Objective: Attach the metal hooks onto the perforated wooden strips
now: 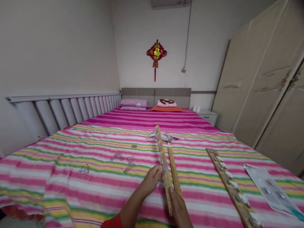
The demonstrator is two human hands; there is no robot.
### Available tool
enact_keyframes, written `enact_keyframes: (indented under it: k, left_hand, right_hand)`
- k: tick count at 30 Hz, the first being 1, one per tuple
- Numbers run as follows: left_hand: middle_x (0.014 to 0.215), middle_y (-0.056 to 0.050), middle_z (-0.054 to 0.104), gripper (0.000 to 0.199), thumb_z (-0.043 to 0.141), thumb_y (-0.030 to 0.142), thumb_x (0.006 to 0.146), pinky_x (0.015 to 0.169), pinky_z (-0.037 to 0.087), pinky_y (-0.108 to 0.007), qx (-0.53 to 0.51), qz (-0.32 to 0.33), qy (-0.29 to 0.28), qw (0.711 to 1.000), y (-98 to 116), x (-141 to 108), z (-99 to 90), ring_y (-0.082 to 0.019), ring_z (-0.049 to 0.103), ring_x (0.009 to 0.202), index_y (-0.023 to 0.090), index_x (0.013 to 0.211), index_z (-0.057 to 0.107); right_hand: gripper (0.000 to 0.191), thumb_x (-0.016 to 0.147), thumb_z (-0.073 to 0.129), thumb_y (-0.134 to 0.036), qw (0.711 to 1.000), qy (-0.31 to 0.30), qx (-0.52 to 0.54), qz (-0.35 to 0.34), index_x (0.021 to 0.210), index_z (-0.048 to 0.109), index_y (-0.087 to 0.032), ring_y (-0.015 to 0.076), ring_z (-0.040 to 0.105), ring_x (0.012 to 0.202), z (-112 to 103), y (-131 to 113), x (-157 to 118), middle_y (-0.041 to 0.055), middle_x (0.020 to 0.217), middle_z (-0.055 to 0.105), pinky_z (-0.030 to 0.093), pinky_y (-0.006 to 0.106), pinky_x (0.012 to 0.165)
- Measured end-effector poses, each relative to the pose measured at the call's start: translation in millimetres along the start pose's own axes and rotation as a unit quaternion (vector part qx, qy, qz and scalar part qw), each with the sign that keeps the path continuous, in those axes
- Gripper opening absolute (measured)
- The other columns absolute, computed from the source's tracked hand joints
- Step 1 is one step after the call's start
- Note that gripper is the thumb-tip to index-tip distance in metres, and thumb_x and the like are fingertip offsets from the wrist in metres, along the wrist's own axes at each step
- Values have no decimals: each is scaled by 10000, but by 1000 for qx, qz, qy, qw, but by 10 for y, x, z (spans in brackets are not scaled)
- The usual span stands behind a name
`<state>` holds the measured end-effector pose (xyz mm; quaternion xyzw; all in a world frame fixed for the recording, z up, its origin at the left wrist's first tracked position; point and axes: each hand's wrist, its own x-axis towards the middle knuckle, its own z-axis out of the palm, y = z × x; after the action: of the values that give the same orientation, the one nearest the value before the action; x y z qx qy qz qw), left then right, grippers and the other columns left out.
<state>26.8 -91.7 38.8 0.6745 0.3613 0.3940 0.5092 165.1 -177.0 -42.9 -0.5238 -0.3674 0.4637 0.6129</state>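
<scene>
A narrow wooden strip with rows of holes [167, 180] is held up at a slant over the bed, its far half lined with small clear and metallic pieces. My right hand [178, 207] is closed around the near part of this strip. My left hand [152, 180] is closed at the strip's left edge, with thumb and fingertips pinching a small clear plastic piece [164, 167] against it. The exact shape of that piece is blurred. Just right of the held strip, a second perforated wooden strip [174, 169] lies on the striped bedsheet, partly hidden by my right hand.
To the right lies another wooden strip [225, 179] bearing white round pieces. Beyond it is a clear plastic package [270, 190]. Small clear bits [129, 160] and a crumpled clear wrapper [84, 170] lie left. Clear packets [167, 137] rest behind the held strip.
</scene>
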Motion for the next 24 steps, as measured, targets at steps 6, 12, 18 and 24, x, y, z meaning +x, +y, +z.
enact_keyframes:
  k: [6,12,18,24]
  left_hand:
    - [565,72,331,482,435,670,767,530,283,-236,20,-51,8,998,-88,147,-269,-87,328,527,208,644,381]
    - [537,77,336,396,406,596,810,485,284,-228,22,-59,8,998,-179,237,-573,-90,316,486,213,710,413]
    - [647,-4,541,288,342,382,872,608,404,-288,275,-19,206,939,-276,254,-1310,-164,520,619,215,702,505]
    - [738,-82,593,199,462,225,814,732,424,-358,343,-61,281,894,-400,122,-1855,-240,597,772,187,645,560]
  right_hand:
    - [468,632,690,-620,996,-24,-50,-65,902,734,-240,264,616,1014,304,-32,18,47,971,730,476,308,910]
    - [535,622,668,-651,996,-40,-79,0,905,738,-203,283,605,1029,477,-265,125,74,1000,728,442,328,945]
    - [581,641,625,-681,994,-72,-83,18,936,736,-194,287,569,1105,567,-408,274,82,1094,701,392,338,1000]
    - [627,626,632,-687,993,-68,-88,50,982,724,-180,288,533,1160,632,-426,280,90,1148,677,353,322,1035]
